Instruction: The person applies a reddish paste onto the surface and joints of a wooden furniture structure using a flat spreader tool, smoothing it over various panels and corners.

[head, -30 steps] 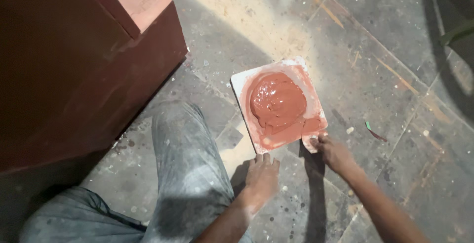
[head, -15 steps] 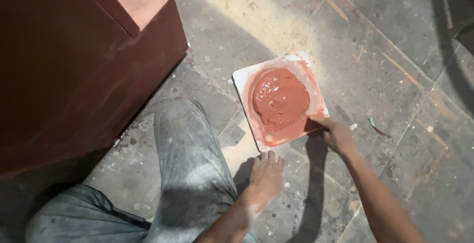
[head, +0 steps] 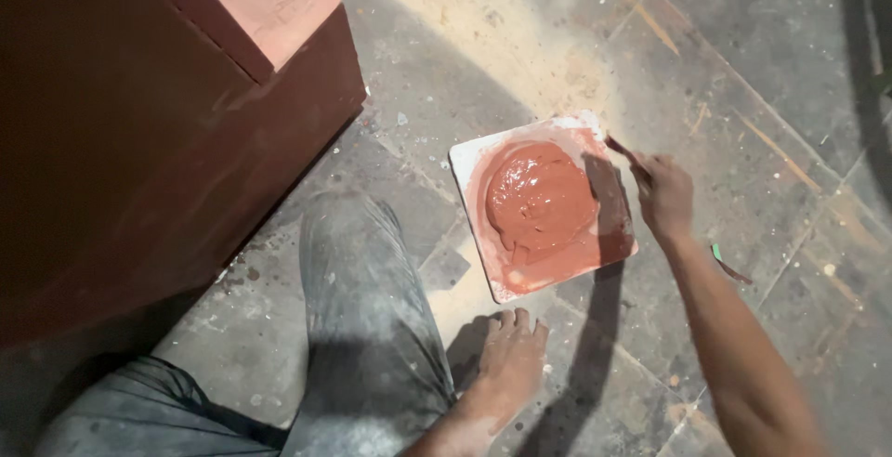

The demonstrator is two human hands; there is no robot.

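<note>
a thin stick-like tool [head: 624, 153] is pinched in the curled fingers of the right hand [head: 665, 195], tip at the far corner of the white tile [head: 465, 164] on the floor. the reddish-brown paste [head: 541, 199] heaped there could be smeared over the edge if swept carelessly. left hand not seen.

The right hand [head: 664, 199] now sits at the far right edge of the square tile [head: 469, 162], up from its near right corner a second ago. It grips a thin blade-like tool [head: 626, 152], tip toward the far corner. The reddish-brown putty mound [head: 541, 199] beside the grip looks rounder.
</note>
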